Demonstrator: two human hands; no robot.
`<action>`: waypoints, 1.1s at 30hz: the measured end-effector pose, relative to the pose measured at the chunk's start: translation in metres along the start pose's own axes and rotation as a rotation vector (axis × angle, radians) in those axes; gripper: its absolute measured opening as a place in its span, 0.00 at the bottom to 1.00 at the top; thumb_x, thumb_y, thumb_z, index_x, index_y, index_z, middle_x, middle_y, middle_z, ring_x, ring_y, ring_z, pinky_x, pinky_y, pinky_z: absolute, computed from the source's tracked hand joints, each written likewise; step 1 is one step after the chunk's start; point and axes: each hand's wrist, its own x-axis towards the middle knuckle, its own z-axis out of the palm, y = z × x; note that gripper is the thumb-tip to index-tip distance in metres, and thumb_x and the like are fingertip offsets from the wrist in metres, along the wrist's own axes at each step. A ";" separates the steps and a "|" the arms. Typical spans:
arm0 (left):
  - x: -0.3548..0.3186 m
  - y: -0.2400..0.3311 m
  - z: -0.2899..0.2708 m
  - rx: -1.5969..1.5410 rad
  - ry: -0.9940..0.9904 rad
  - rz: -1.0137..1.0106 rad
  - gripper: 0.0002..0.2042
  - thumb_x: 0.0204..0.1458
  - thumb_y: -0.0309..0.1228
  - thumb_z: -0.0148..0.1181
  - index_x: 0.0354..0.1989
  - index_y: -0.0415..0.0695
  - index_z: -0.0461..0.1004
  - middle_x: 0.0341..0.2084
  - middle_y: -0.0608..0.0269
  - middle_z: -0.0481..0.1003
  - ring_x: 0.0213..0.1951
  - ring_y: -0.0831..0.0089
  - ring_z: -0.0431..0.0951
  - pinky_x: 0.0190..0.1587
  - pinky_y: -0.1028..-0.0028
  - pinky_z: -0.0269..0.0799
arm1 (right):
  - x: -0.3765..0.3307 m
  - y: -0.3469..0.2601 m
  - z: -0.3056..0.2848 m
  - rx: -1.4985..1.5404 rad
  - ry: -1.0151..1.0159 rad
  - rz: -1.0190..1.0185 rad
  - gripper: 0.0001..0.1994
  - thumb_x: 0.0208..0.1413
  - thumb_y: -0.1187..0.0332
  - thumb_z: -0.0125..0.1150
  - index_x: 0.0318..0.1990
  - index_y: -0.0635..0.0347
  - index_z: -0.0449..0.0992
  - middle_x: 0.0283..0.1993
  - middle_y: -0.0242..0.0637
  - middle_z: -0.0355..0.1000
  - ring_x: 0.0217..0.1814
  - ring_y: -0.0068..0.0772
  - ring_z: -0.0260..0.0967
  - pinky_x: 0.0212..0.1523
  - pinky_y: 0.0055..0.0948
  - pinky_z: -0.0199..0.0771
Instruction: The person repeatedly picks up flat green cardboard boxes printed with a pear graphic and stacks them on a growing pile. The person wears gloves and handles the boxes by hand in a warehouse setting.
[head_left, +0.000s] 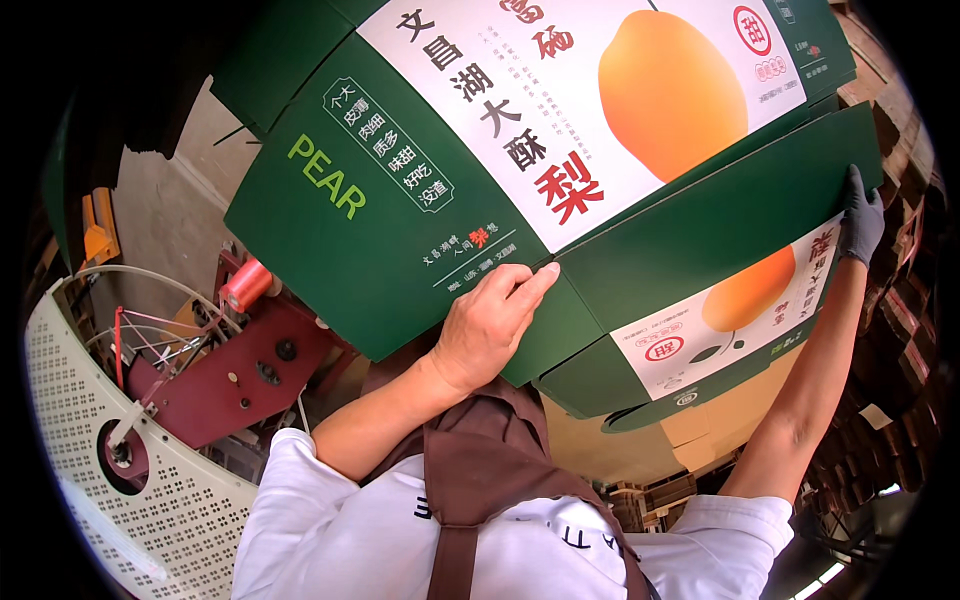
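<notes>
A large green carton [330,230] with a white panel and an orange pear picture fills the upper middle. My bare left hand [488,322] lies on it at the seam where two green flaps meet, its fingertips pinching the flap edge. My right hand [860,215], in a dark glove, grips the far right edge of the other green flap [720,225]. Under that flap a second printed panel [730,310] of the carton shows. I wear a white shirt and a brown apron [480,470].
At the left stand a red machine [240,370] with an orange spool [245,285], a wire wheel [150,330] and a white perforated metal panel [120,470]. Plain tan cardboard [640,430] lies below the carton. Stacks of flat cartons [900,330] line the right side.
</notes>
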 end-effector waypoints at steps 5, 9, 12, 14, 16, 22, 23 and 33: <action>0.000 -0.001 0.000 -0.005 -0.021 -0.013 0.24 0.50 0.17 0.63 0.58 0.45 0.74 0.37 0.60 0.71 0.31 0.65 0.77 0.32 0.68 0.77 | 0.002 0.002 0.003 -0.021 -0.010 0.024 0.36 0.49 0.41 0.70 0.53 0.66 0.77 0.33 0.28 0.75 0.23 0.18 0.64 0.26 0.20 0.65; 0.000 -0.001 0.000 -0.008 -0.043 -0.028 0.25 0.50 0.17 0.63 0.58 0.45 0.73 0.37 0.60 0.71 0.31 0.66 0.77 0.32 0.68 0.77 | 0.005 0.009 0.006 -0.049 0.005 0.039 0.37 0.48 0.40 0.70 0.53 0.66 0.77 0.33 0.29 0.75 0.23 0.18 0.64 0.26 0.20 0.65; 0.001 -0.001 0.000 -0.015 -0.046 -0.032 0.25 0.50 0.17 0.63 0.58 0.45 0.73 0.36 0.60 0.71 0.31 0.66 0.77 0.31 0.68 0.77 | 0.005 0.009 0.007 -0.015 -0.024 0.033 0.36 0.48 0.40 0.70 0.53 0.66 0.78 0.32 0.28 0.75 0.23 0.17 0.63 0.26 0.20 0.65; 0.001 -0.002 0.000 -0.016 -0.050 -0.037 0.25 0.50 0.17 0.63 0.58 0.45 0.73 0.36 0.60 0.71 0.30 0.66 0.77 0.31 0.68 0.77 | 0.005 0.008 0.008 0.004 -0.033 0.022 0.36 0.49 0.40 0.70 0.52 0.65 0.78 0.31 0.27 0.74 0.22 0.17 0.62 0.25 0.20 0.64; 0.002 -0.001 -0.001 -0.015 -0.059 -0.046 0.25 0.50 0.17 0.63 0.58 0.45 0.73 0.36 0.60 0.71 0.30 0.66 0.77 0.31 0.68 0.77 | 0.004 0.005 0.009 0.009 -0.032 0.013 0.34 0.49 0.40 0.70 0.51 0.65 0.79 0.30 0.26 0.74 0.22 0.16 0.62 0.25 0.20 0.63; 0.005 0.002 -0.007 -0.022 -0.075 -0.041 0.24 0.51 0.18 0.62 0.59 0.45 0.73 0.36 0.59 0.71 0.31 0.63 0.77 0.32 0.67 0.77 | 0.002 0.000 0.008 -0.011 -0.060 0.021 0.33 0.50 0.41 0.69 0.49 0.64 0.79 0.30 0.29 0.74 0.22 0.19 0.63 0.26 0.22 0.64; 0.003 0.002 -0.008 -0.008 -0.096 -0.063 0.24 0.51 0.18 0.62 0.59 0.44 0.73 0.36 0.58 0.71 0.32 0.62 0.77 0.33 0.66 0.76 | 0.008 0.015 0.007 -0.032 -0.081 0.010 0.33 0.50 0.41 0.69 0.49 0.65 0.79 0.31 0.32 0.75 0.24 0.22 0.65 0.28 0.23 0.66; 0.008 0.004 -0.007 -0.001 -0.113 -0.040 0.21 0.52 0.19 0.62 0.57 0.41 0.74 0.37 0.56 0.71 0.35 0.58 0.77 0.35 0.63 0.76 | -0.021 -0.007 0.019 -0.017 0.086 0.002 0.42 0.47 0.43 0.70 0.61 0.71 0.69 0.52 0.51 0.77 0.53 0.43 0.76 0.55 0.35 0.71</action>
